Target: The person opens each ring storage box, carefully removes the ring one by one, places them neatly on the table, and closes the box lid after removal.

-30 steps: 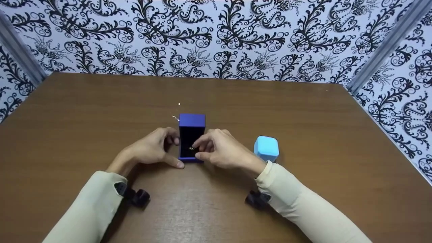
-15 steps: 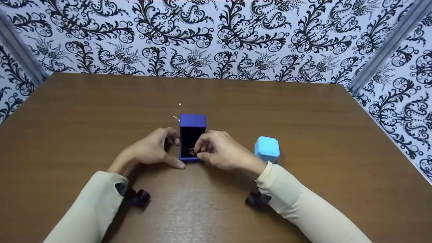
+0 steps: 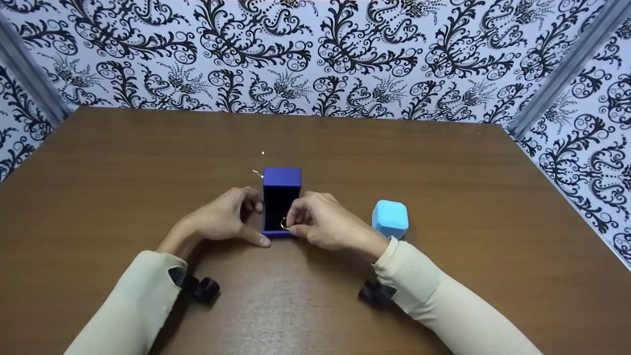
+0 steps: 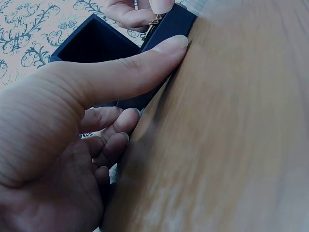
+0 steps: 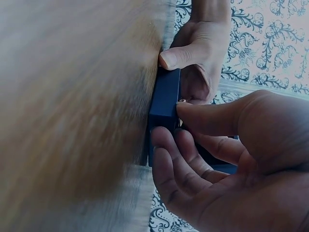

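Observation:
A blue jewelry box (image 3: 282, 176) with a black inside stands open on the table, lid up, front facing me. My left hand (image 3: 222, 214) holds its base from the left, thumb at the front edge and fingers at the side, as the left wrist view also shows. My right hand (image 3: 323, 222) reaches in from the right and pinches a gold-coloured ring (image 3: 284, 224) between thumb and fingers, low in the box opening. In the left wrist view the ring (image 4: 153, 21) shows an ornamented top just above the box base. Fingertips hide part of it.
A light blue rounded box (image 3: 390, 217) stands right of the blue one, beside my right wrist. Behind the blue box's left corner lies a thin silvery chain (image 3: 257, 173), partly hidden. A small bright speck (image 3: 262, 153) lies farther back. Patterned walls border the brown table.
The ring has turned in my right fingers, so its hoop now shows more plainly, and it sits slightly lower and to the right. My left hand and both boxes stay in place.

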Tool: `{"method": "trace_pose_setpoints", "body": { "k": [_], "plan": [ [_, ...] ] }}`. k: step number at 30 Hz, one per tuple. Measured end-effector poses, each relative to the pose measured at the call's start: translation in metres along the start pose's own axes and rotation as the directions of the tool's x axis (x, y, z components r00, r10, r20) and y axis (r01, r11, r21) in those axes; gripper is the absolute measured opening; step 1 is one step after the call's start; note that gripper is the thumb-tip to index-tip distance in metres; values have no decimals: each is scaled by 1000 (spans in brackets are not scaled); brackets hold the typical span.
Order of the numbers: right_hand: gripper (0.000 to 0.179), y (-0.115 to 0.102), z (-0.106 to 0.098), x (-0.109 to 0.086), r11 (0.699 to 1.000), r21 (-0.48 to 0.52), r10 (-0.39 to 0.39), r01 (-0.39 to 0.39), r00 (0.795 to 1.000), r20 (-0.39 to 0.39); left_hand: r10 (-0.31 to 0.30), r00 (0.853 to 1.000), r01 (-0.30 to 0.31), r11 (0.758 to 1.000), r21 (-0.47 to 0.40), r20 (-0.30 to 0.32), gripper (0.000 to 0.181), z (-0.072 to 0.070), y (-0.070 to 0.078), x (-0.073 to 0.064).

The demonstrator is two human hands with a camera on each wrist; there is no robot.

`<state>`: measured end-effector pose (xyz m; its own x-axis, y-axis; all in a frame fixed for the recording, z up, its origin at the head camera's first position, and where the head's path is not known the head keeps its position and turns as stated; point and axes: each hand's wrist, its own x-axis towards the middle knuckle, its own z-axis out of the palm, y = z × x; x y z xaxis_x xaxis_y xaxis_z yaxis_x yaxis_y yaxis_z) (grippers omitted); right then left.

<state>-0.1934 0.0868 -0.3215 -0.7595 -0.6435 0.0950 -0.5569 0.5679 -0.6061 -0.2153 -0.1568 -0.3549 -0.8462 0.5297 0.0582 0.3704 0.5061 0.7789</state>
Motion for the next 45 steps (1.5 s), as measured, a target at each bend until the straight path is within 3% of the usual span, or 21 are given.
{"method": "trace_pose_setpoints", "body": {
  "k": [24, 29, 34, 40, 45],
  "plan": [
    [7, -5, -4, -5, 996, -76, -35, 37, 999, 28, 6, 1000, -6, 1000, -23, 9, 57, 0, 2, 1],
    [9, -12, -10, -9, 993, -82, -76, 81, 995, 68, 6, 1000, -6, 1000, -14, 9, 58, 0, 2, 1],
    [9, -17, -12, -10, 984, -81, -147, 160, 978, 147, -1, 1000, 1, 1000, -6, 9, 57, -1, 2, 0],
    [12, -20, -10, -11, 974, -163, -105, 155, 954, 281, -15, 1000, 15, 1000, -6, 8, 57, -1, 2, -1],
    [14, -19, -5, -11, 960, -221, -94, 172, 942, 322, -14, 1000, 14, 1000, -12, 8, 57, -1, 2, -1]
  ]
}}
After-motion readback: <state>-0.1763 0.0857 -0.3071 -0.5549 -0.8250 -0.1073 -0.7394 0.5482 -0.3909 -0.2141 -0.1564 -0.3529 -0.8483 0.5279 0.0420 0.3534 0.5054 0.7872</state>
